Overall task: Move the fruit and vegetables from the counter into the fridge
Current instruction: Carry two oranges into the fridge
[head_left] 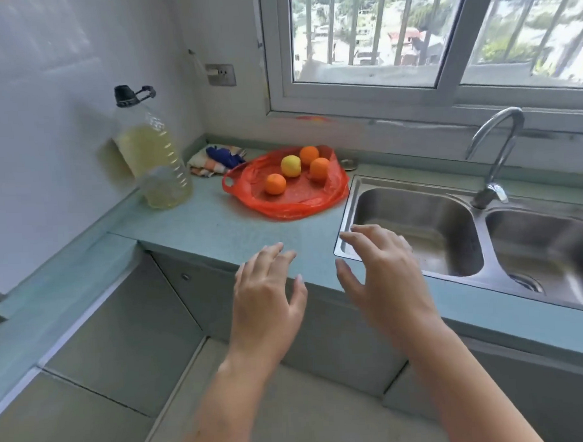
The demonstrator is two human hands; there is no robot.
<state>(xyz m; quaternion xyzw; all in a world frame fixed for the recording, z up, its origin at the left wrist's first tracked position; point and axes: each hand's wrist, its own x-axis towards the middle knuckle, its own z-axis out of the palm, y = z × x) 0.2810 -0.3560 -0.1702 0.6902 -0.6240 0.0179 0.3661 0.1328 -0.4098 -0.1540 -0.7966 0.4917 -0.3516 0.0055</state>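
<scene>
Both hands hover over the near edge of the counter (217,223), fingers spread and loose, holding nothing: left hand (266,294), right hand (381,274). Fruit sits dead ahead, farther in: oranges (309,155) and a yellow fruit (291,166) on a flattened red plastic bag (293,204). All round, no long axis to align. Nearest orange (275,184) lies straight beyond my left fingers; left is closer. No readable labels, bottle (152,153) at far left included. Fridge not in view.

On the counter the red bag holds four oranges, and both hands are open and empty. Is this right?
Not quite. The head view shows three oranges and one yellow fruit on the red bag, not four oranges. The rest holds: the left hand and right hand are open and empty.
</scene>
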